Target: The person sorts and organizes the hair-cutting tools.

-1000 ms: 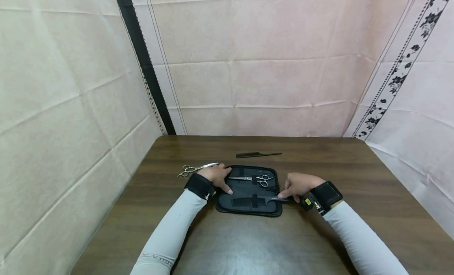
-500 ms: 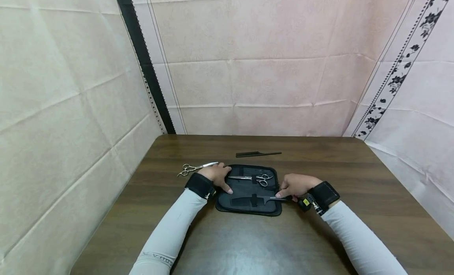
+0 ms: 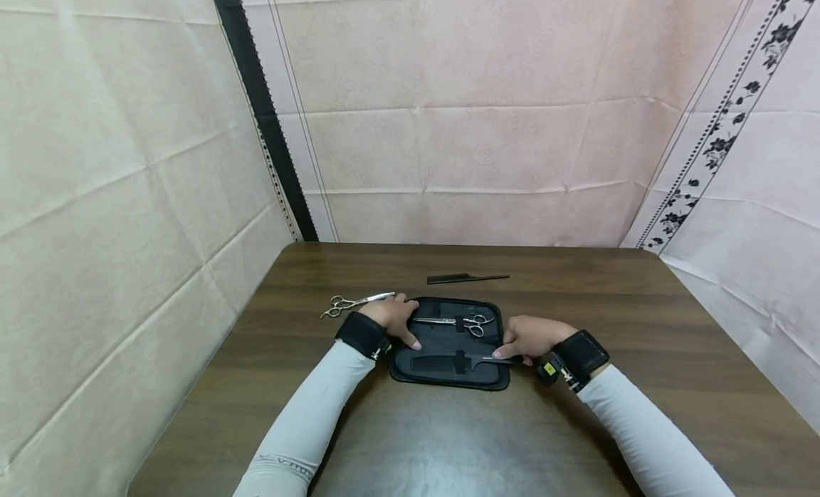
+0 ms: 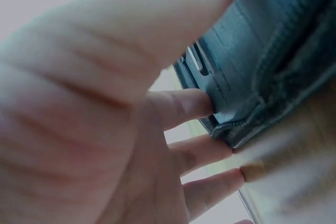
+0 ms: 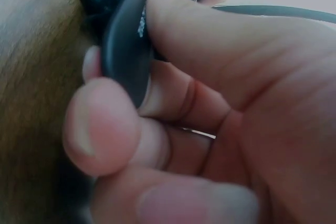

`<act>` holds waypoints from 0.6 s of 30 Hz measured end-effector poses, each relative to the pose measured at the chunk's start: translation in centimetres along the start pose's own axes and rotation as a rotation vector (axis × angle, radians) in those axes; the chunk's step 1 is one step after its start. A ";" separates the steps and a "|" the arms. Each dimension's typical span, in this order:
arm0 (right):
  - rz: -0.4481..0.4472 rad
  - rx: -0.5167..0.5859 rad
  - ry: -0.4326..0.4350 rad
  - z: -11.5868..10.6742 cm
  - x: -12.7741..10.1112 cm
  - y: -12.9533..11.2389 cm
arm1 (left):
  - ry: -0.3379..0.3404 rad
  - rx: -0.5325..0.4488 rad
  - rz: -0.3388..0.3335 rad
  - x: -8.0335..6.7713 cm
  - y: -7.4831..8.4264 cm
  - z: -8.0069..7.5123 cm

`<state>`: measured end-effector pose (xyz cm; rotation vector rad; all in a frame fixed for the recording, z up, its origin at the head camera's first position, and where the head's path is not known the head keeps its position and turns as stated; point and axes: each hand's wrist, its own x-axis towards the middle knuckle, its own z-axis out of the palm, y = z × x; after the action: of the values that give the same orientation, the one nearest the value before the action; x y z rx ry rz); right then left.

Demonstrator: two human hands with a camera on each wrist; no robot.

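Observation:
A black zippered case [image 3: 423, 342] lies spread open on the table. My left hand [image 3: 389, 315] rests on its left side, thumb over the inner face; in the left wrist view, fairly straight fingers [image 4: 202, 153] touch its zipped edge. Along the near half lies a black comb [image 3: 432, 364], passing under an elastic strap [image 3: 460, 362]. At the case's right edge my right hand [image 3: 534, 337] pinches the comb's handle [image 5: 128, 45] between thumb and curled fingers. Silver scissors [image 3: 475, 326] sit under another strap in the far half.
A second pair of silver scissors [image 3: 349, 305] lies left of the case, close to my left hand. Behind the case is a thin-tailed black comb [image 3: 451, 278]. The brown wooden table [image 3: 448, 440] has pale cloth walls [image 3: 487, 127] at its back and sides.
My right hand has shifted a little to the left, and the comb it holds has slid farther left under the strap. The left hand and the case have stayed in place.

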<state>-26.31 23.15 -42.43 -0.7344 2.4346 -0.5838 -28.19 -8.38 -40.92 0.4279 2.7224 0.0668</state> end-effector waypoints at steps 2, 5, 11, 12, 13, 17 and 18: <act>-0.005 -0.009 0.004 0.1 0.1 -0.1 | -0.001 0.000 0.000 -0.1 0.0 0.0; -0.009 -0.015 0.008 0.2 0.2 -0.1 | -0.003 0.000 0.003 -0.1 0.0 -0.1; -0.014 -0.020 0.020 0.2 0.2 -0.3 | -0.004 -0.003 0.010 0.1 -0.2 0.1; -0.016 -0.022 0.023 0.2 0.2 -0.4 | -0.003 -0.003 0.010 0.2 -0.2 0.1; -0.019 -0.026 0.027 0.2 0.2 -0.4 | -0.002 -0.002 0.010 0.1 -0.2 0.1; -0.014 -0.033 0.040 0.3 0.3 -0.5 | -0.001 -0.004 0.008 0.1 -0.1 0.1; -0.010 -0.034 0.042 0.3 0.3 -0.5 | 0.000 -0.005 0.007 0.0 -0.1 0.0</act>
<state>-26.16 22.52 -42.56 -0.7559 2.4866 -0.5690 -28.21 -8.48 -40.97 0.4354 2.7206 0.0756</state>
